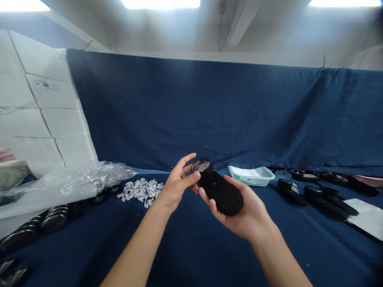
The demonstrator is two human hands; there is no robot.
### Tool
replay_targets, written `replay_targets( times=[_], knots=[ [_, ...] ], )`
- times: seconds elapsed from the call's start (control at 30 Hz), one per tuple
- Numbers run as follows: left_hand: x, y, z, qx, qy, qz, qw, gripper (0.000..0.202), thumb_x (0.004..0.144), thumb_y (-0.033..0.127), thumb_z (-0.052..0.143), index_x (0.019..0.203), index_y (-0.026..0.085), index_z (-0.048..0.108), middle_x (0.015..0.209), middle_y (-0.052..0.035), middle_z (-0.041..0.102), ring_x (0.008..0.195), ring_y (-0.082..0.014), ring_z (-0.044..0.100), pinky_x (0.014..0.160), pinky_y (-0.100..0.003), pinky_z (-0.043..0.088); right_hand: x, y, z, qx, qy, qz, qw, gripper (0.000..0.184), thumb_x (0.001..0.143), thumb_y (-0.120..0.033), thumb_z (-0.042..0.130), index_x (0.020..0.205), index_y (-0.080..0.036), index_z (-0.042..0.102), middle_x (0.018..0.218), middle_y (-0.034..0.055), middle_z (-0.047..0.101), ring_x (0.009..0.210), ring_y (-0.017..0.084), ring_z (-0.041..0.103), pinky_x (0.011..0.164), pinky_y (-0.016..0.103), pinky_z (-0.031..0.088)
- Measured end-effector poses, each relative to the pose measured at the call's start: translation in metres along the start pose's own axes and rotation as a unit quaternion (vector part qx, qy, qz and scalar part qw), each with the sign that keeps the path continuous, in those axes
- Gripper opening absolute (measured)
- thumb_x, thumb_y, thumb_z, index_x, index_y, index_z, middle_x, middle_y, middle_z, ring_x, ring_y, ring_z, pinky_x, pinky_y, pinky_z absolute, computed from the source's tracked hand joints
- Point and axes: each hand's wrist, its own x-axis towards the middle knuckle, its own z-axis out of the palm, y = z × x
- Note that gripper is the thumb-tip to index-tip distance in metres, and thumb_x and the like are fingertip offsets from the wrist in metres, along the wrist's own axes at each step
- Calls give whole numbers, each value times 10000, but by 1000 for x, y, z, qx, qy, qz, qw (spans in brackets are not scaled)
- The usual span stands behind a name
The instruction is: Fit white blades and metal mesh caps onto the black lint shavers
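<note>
A long black device with a rounded body is held tilted above the blue cloth, and its exact kind is not clear. At its upper left end sits a shiny round disc with reddish marks. My right hand wraps round the lower body, palm beneath it. At the disc end, my left hand grips the rim between thumb and fingers, with its index finger stretched out above. Some left fingertips are hidden behind the device.
Small white plastic parts lie heaped on the left. Stacked black round lids and clear plastic wrap are further left. A pale green basket stands at the back right, near several black devices and a white sheet.
</note>
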Motion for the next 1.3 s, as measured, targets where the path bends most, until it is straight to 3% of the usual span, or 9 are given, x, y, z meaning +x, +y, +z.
replay_targets(
  times=[0.1, 0.17, 0.47, 0.53, 0.63, 0.8, 0.97, 1.13, 1.3],
  knots=[
    [2, -4, 3, 9, 41, 15, 999, 534, 679, 285, 803, 1104, 215, 488, 880, -8, 595, 590, -86, 543, 498, -176, 455, -1, 3, 2, -7, 3, -1, 1000, 410, 902, -346, 450, 1211, -115, 589, 1077, 178, 668, 887, 260, 691, 602, 289, 566],
    [3, -7, 1, -5, 35, 6, 999, 465, 693, 293, 793, 1035, 214, 490, 829, 14, 581, 550, -74, 528, 488, -175, 445, -1, 4, 2, -6, 5, -3, 1000, 412, 899, -352, 463, 1207, -111, 591, 1090, 179, 667, 895, 257, 690, 609, 286, 564],
    [8, -16, -10, -100, 14, -56, 993, 420, 803, 331, 689, 1186, 220, 560, 800, -13, 612, 492, -67, 504, 456, -180, 413, -3, 2, 1, 19, 19, -4, 1000, 347, 883, -336, 460, 1102, -119, 620, 978, 163, 693, 890, 253, 683, 576, 266, 552],
    [9, -17, -9, -104, 28, -59, 992, 395, 828, 405, 652, 1167, 213, 583, 825, -27, 623, 513, -82, 522, 466, -196, 429, -3, 2, 2, 21, 24, -5, 999, 350, 877, -334, 471, 1107, -118, 623, 991, 165, 691, 890, 259, 682, 568, 266, 550],
    [7, -16, -5, -93, 31, -40, 994, 522, 807, 538, 635, 1220, 228, 559, 850, -33, 633, 532, -94, 528, 506, -222, 450, -4, 4, 4, 17, 30, -13, 999, 367, 877, -338, 473, 1134, -119, 617, 990, 161, 692, 871, 254, 685, 563, 262, 548],
    [5, -17, 1, -57, 48, -19, 997, 664, 678, 370, 810, 1270, 266, 528, 880, -6, 637, 528, -58, 486, 509, -184, 385, -5, 8, 7, 11, 30, -22, 999, 357, 889, -343, 450, 1131, -140, 618, 991, 154, 693, 862, 240, 688, 560, 255, 542],
    [7, -25, 2, -122, 62, -39, 990, 574, 704, 417, 783, 1213, 232, 592, 689, 37, 576, 443, -27, 380, 448, -162, 330, -6, 8, 9, 49, 53, -23, 997, 341, 881, -331, 465, 1102, -129, 628, 982, 163, 680, 916, 264, 671, 539, 245, 543],
    [10, -28, 4, -161, 83, -52, 982, 472, 710, 409, 783, 1115, 204, 656, 711, 33, 594, 420, -9, 344, 423, -150, 320, -9, 8, 11, 79, 44, -20, 996, 328, 887, -286, 469, 1120, -118, 629, 1047, 171, 652, 999, 292, 636, 549, 254, 557],
    [8, -29, 10, -148, 84, -51, 984, 474, 759, 476, 726, 1138, 203, 648, 920, -41, 666, 602, -85, 541, 508, -177, 407, -8, 8, 11, 90, 43, -32, 994, 330, 882, -257, 482, 1137, -105, 626, 1075, 175, 643, 992, 298, 632, 550, 263, 561]
  ],
)
